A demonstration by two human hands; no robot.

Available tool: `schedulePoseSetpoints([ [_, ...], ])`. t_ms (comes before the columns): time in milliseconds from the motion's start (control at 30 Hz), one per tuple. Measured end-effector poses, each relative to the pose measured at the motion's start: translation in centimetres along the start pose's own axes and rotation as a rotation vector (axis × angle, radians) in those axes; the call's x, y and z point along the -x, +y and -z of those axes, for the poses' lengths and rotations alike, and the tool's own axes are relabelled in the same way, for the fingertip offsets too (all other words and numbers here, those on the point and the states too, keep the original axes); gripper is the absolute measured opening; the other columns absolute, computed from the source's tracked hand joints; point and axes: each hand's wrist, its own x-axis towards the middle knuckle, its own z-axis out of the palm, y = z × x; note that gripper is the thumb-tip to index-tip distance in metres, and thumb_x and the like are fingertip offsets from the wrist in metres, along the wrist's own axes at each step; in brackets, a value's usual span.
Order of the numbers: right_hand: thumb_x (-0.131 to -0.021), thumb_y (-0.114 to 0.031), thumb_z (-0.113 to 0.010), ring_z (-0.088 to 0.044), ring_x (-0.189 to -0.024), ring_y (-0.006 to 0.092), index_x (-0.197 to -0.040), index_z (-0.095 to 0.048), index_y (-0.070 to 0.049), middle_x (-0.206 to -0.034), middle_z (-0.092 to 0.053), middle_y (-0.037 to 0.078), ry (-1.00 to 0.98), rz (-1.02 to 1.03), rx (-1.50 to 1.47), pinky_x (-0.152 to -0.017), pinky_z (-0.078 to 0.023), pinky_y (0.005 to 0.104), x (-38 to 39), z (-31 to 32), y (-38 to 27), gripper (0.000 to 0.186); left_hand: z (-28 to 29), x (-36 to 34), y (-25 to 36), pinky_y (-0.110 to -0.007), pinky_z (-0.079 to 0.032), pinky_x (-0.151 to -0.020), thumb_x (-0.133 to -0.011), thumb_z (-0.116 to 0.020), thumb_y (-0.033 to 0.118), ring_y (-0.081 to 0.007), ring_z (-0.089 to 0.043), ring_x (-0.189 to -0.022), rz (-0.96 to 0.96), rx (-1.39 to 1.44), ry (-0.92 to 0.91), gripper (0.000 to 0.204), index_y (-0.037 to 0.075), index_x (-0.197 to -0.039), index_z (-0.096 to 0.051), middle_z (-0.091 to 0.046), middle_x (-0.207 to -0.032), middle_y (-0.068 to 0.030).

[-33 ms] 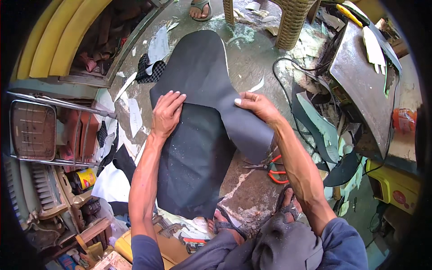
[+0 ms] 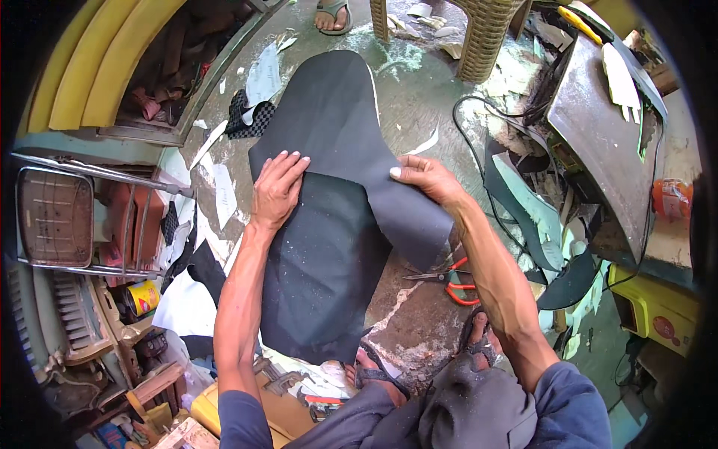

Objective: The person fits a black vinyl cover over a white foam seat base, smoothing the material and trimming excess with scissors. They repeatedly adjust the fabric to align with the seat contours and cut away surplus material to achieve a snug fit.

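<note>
A large black sheet (image 2: 321,112), smooth like vinyl or leather, lies over the floor in front of me with a rounded far end. Its near edge overlaps a second black piece (image 2: 321,254), more textured and dotted with pale specks. My left hand (image 2: 278,187) rests on the upper sheet's left side, fingers extended together over its near edge; the thumb is hidden. At the right, my right hand (image 2: 430,178) pinches the sheet's side, thumb on top and fingers underneath. A loose flap (image 2: 415,224) of it bends down below that hand. Scissors (image 2: 449,280) with red-orange handles lie beside my right forearm.
Pale and dark offcuts (image 2: 224,194) litter the floor. At the right stand a grey metal-topped box (image 2: 598,135), a black cable (image 2: 467,142) and a yellow container (image 2: 658,307). A brown stool (image 2: 486,45) is at the back, near another person's sandalled foot (image 2: 333,16). A metal-framed rack (image 2: 56,213) stands left.
</note>
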Motion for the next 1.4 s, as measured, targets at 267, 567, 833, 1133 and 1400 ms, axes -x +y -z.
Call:
schedulePoseSetpoints([
  [267, -0.084, -0.034, -0.083, -0.068, -0.098, 0.0184, -0.133, -0.063, -0.001, -0.113, -0.072, 0.013, -0.001, -0.038, 0.276, -0.089, -0.052, 0.0316, -0.1, 1.8, 1.5, 0.062, 0.9, -0.1, -0.4, -0.045, -0.053, -0.100, -0.085, -0.063, 0.000, -0.0330, -0.065, -0.117, -0.091, -0.290, -0.020, 0.044, 0.010, -0.127, -0.067, -0.069, -0.123, -0.0122],
  [567, -0.084, -0.017, -0.082, -0.067, -0.105, 0.0200, -0.141, -0.055, -0.001, -0.120, -0.068, 0.013, -0.090, -0.123, 0.017, -0.085, -0.056, 0.0360, 3.9, 2.7, 3.6, 0.065, 1.2, 1.5, -0.1, -0.042, -0.053, -0.095, -0.088, -0.063, 0.004, -0.0316, -0.066, -0.112, -0.022, -0.349, 0.004, 0.042, 0.009, -0.129, -0.066, -0.068, -0.123, -0.0131],
  [833, -0.087, -0.009, -0.079, -0.064, -0.065, 0.0117, -0.144, -0.048, -0.001, -0.097, -0.069, 0.008, 0.069, -0.026, -0.105, -0.053, -0.052, 0.0229, 6.8, 2.6, 7.2, 0.065, 1.8, 1.4, -0.5, -0.041, -0.055, -0.090, -0.090, -0.065, 0.007, -0.0300, -0.068, -0.109, 0.163, -0.431, -0.076, 0.040, 0.010, -0.129, -0.066, -0.071, -0.120, -0.0110],
  [1133, -0.086, -0.026, -0.078, -0.069, -0.079, 0.0338, -0.147, -0.043, -0.002, -0.090, -0.067, 0.021, 0.311, 0.176, 0.808, -0.077, -0.056, 0.0440, 6.2, 1.7, 9.7, 0.074, 0.7, 3.2, 14.0, -0.051, -0.035, -0.118, -0.091, -0.064, 0.010, -0.0435, -0.045, -0.140, 0.101, -0.166, -0.138, 0.055, 0.002, -0.144, -0.053, -0.050, -0.149, -0.0244],
  [1400, -0.091, -0.029, -0.073, -0.069, -0.089, 0.0500, -0.147, -0.035, -0.003, -0.093, -0.069, 0.032, 0.346, 0.123, 1.137, -0.079, -0.054, 0.0555, 6.8, -1.2, 8.6, 0.073, -0.5, 8.5, 18.9, -0.059, -0.022, -0.122, -0.096, -0.064, 0.023, -0.0385, -0.027, -0.153, 0.147, -0.243, -0.392, 0.061, 0.014, -0.154, -0.046, -0.031, -0.165, -0.0184],
])
